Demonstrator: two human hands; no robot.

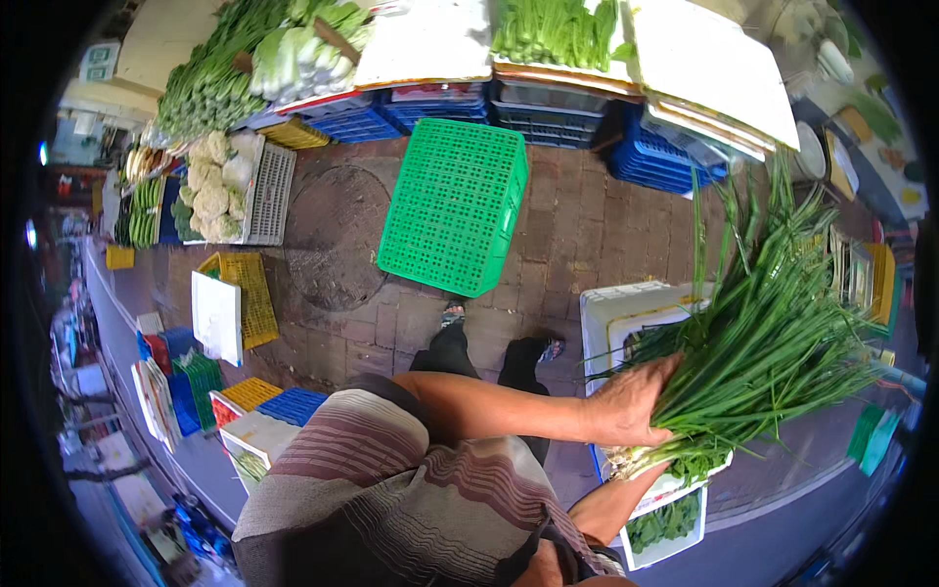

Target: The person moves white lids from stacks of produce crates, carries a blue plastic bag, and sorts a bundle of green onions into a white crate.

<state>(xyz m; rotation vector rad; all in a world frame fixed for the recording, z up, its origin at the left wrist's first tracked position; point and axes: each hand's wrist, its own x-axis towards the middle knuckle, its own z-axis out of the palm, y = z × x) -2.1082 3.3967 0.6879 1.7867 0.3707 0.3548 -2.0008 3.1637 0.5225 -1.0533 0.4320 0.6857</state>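
Note:
A large bunch of green onions [763, 337] fans out at the right, its long green leaves pointing up and right and its white rooted ends low, near the wrists. My left hand [634, 403] grips the bunch above the roots, with the thumb across the stalks. The forearm of my right arm comes up from below the bunch; the right hand itself is hidden under the stalks and leaves. Beneath and left of the leaves stands a white foam box [598, 323]. More leafy greens [693, 466] show in a box under the root ends.
An upturned green plastic crate [455, 202] stands on the brick paving ahead. Behind it, blue crates [653, 158] support trays of vegetables. Cauliflowers [213, 198] fill a crate at the left, near a yellow crate [257, 297] with a white foam lid. Lower right is a white box of greens [664, 524].

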